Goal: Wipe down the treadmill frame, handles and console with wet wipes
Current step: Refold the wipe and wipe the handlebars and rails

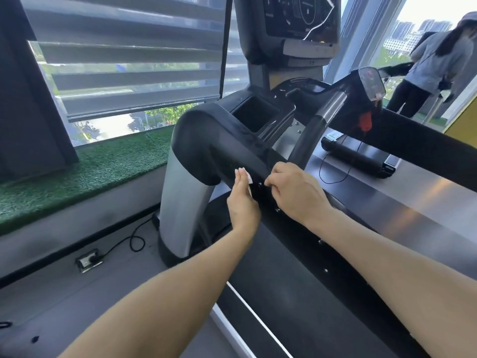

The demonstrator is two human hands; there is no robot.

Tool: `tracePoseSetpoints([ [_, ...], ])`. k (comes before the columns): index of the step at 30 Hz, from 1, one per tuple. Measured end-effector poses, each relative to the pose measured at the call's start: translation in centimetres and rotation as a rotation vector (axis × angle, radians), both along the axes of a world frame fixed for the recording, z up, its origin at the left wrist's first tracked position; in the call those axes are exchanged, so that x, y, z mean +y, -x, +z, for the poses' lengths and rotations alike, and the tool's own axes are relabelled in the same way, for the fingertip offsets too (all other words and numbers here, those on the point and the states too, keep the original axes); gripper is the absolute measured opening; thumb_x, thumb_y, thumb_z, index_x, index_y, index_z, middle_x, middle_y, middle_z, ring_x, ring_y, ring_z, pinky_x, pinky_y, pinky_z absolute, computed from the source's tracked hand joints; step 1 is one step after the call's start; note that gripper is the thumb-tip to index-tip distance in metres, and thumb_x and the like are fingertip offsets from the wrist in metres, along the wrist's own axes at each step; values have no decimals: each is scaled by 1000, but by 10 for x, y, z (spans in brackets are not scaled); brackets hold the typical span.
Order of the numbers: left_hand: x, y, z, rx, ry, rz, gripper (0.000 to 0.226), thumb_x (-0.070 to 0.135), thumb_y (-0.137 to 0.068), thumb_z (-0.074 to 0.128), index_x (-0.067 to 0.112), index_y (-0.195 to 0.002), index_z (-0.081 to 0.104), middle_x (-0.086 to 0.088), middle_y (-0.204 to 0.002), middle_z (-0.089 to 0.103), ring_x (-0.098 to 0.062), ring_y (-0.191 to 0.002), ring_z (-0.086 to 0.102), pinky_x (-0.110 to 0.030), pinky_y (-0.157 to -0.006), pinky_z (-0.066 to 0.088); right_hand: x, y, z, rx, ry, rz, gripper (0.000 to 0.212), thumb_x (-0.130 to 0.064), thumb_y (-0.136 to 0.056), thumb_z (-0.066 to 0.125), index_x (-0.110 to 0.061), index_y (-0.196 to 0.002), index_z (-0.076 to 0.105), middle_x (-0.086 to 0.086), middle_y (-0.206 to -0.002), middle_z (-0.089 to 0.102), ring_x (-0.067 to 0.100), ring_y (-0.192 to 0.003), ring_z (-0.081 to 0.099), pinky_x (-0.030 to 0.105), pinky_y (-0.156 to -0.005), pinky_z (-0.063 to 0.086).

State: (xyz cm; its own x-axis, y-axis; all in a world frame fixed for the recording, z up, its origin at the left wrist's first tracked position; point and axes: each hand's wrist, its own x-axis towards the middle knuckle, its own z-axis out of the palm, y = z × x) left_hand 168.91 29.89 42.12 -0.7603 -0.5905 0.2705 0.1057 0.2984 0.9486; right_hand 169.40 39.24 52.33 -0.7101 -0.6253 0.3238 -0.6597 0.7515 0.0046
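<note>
1. Two bare forearms reach in from the near edge toward the left handrail (284, 228) of the treadmill.
2. The left hand (242, 200) lies flat on the outer side of that rail, fingers straight and together, pressing one white wet wipe (249, 179) against the black surface; only a small corner of the wipe shows past the fingertips.
3. The right hand (296, 192) sits on top of the same rail just beside the left, its fingers curled down over the black padding and gripping it.
4. On the floor by the treadmill's left edge, one floor socket (88, 260) has a black cable (134, 239) plugged in, running to the base of the one silver upright post (180, 202).
5. Beyond the hands, one square cup recess (254, 113) opens in the black console tray.
6. Above it stands one console screen (299, 16).
7. Further off, a second treadmill (369, 86) stands at the right, with one other person (436, 60) beside it.
8. Slatted blinds (129, 60) cover the window on the left.
</note>
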Motion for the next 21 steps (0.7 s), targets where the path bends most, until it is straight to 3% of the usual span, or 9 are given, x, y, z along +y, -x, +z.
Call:
tracePoseSetpoints([
  [3,-22,13,17,31,-119,-22,37,8,-101,34,25,-131,46,5,-134,49,-14,-125,44,4,-93,25,0,-2,-1,-11,-12,-7,28,-10,-94,45,-9,-106,70,7,-102,59,25,-99,53,32,-70,42],
  [5,-21,16,23,40,-215,48,29,9,-99,44,38,-96,46,20,-98,52,-3,-95,49,0,-77,35,2,-3,-1,-8,-16,-9,29,-10,-94,44,-11,-107,70,5,-103,59,24,-99,52,30,-69,40],
  [6,-16,12,25,35,-253,114,21,13,-98,50,27,-83,47,17,-79,50,0,-78,50,-6,-69,39,4,-4,-2,-9,-20,-7,29,-9,-94,44,-12,-107,70,5,-102,59,23,-99,52,30,-69,41],
  [8,-4,1,18,-18,-277,104,20,15,-95,57,10,-78,46,11,-62,45,3,-58,48,-9,-60,39,6,-5,-3,-14,-25,1,28,-8,-93,45,-11,-106,70,5,-101,59,24,-98,53,32,-70,42],
  [11,-3,-3,15,-12,-379,74,17,16,-95,56,6,-81,59,6,-72,49,10,-57,49,-3,-61,38,4,-3,-2,-11,-35,6,28,-7,-93,46,-10,-106,70,7,-101,60,26,-98,53,31,-68,40],
  [13,-17,8,23,-15,-446,149,19,16,-96,55,9,-79,60,-1,-81,52,6,-59,48,0,-60,35,2,-2,-2,-15,-41,13,29,-7,-93,45,-10,-109,70,7,-102,60,27,-99,53,29,-68,35],
  [15,-32,18,34,-30,-466,173,21,18,-97,53,7,-79,57,1,-77,50,5,-57,46,0,-57,34,2,-1,-4,-6,-41,22,28,-6,-92,46,-9,-107,70,8,-100,61,28,-97,54,30,-69,36],
  [18,-29,19,34,-12,-521,166,22,21,-98,50,4,-85,55,12,-67,39,17,-52,44,-1,-56,34,3,4,-8,38,-12,53,22,1,-85,54,-6,-92,74,10,-85,62,32,-83,57,30,-61,36],
  [21,-8,1,16,3,-559,105,22,16,-95,56,-2,-83,56,12,-61,38,6,-48,42,-4,-54,35,4,9,-12,73,16,78,16,4,-73,62,-6,-75,74,8,-70,60,31,-66,58,26,-51,36],
])
